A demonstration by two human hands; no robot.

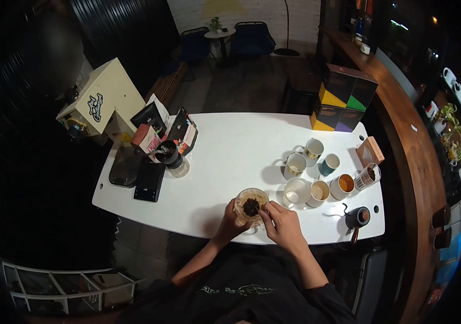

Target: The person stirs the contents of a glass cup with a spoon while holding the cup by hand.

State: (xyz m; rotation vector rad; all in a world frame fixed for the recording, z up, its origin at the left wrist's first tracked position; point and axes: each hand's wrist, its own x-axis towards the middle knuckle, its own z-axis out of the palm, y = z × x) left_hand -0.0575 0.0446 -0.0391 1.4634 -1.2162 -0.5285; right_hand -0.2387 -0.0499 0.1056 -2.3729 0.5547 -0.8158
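A glass coffee dripper with a paper filter and dark wet grounds stands near the front edge of the white table. My left hand is wrapped around its left side. The fingers of my right hand touch its right rim, pinching at the filter's edge. Both forearms reach up from the bottom of the view.
Several cups and a glass server cluster right of the dripper. A black gooseneck kettle sits at the front right. Coffee bags, a grinder and a black scale lie left. Coloured boxes stand at the back.
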